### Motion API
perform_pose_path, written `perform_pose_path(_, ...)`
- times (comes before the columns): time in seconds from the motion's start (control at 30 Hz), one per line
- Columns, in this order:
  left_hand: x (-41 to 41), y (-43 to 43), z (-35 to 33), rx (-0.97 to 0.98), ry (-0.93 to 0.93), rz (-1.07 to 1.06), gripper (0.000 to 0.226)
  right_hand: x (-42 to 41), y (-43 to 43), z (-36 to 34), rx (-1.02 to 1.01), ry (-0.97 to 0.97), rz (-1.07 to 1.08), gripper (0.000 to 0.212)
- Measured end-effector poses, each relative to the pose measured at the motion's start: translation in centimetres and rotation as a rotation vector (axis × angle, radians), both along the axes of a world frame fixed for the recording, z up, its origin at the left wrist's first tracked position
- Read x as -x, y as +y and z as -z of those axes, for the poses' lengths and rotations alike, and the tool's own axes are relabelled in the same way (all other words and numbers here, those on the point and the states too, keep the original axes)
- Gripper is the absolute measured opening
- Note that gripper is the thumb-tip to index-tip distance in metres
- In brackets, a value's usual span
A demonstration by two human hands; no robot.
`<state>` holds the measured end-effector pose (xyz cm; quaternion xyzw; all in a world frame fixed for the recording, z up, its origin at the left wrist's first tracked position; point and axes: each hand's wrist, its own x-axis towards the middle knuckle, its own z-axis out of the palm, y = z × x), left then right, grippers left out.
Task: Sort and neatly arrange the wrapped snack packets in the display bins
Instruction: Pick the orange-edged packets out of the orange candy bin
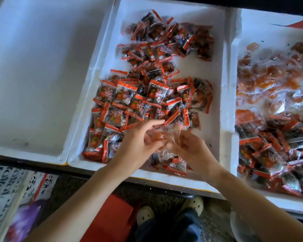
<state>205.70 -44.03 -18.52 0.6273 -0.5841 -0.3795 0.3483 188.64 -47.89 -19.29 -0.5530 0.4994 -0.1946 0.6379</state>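
I am holding both hands low over the near end of the middle bin. My left hand and my right hand are pinching one clear-wrapped orange packet between them, fingers curled on its crinkled ends. Its long axis is running roughly left to right, from hand to hand. Under and beyond it, the red-edged packets are lying heaped across that bin. The packet I am holding is looking like the odd one here. Its likely fellows, the clear orange sweets, are lying piled in the far part of the right bin, to the right of my hands and further off. I am judging my right hand the nearer, so the carry would be going rightward over the dividing wall.
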Motion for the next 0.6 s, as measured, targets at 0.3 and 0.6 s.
perform_pose_path(0.3, -5.5, 2.7, 1.8, -0.231, -0.27, 0.142, 0.036, 0.7, -0.3, 0.3, 0.102, 0.155, 0.097, 0.033)
perform_pose_path(0.6, -7.1, 4.1, 3.2, -0.307, -0.336, 0.157, 0.019, 1.8, 0.8, 0.8, 0.054, 0.094, 0.154, 0.008)
